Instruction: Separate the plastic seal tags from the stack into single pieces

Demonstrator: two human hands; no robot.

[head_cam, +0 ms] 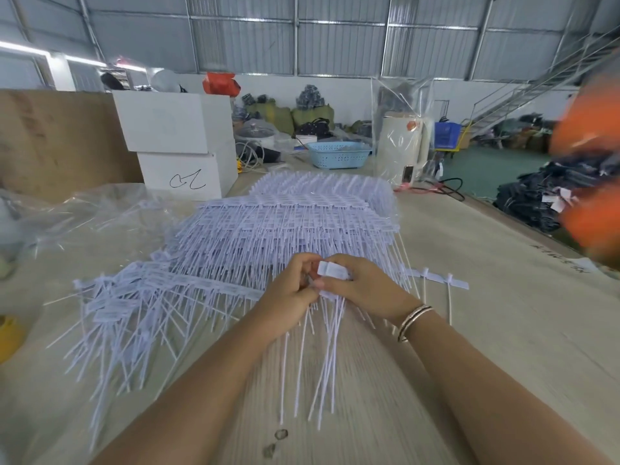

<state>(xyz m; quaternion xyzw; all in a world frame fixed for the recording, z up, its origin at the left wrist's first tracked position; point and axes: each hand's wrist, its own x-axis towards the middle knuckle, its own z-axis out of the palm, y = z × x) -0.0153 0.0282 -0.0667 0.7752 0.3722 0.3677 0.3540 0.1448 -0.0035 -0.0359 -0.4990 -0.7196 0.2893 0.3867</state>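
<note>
A big stack of joined white plastic seal tags [302,216] covers the middle of the wooden table [503,330]. To its left lies a loose pile of single tags [120,307]. My left hand [288,293] and my right hand [362,286] meet at the stack's near edge. Both pinch a small strip of tags [332,269], whose flat white heads stick up between the fingers while the thin tails hang down toward me. A short joined strip of tags [439,278] lies apart on the table to the right.
Two stacked white boxes [177,146] stand at the back left beside a brown board. Clear plastic sheeting [84,209] lies on the left. A blue basket [339,154] and a cream appliance [402,146] stand behind the stack. A yellow tape roll [10,333] sits at the left edge.
</note>
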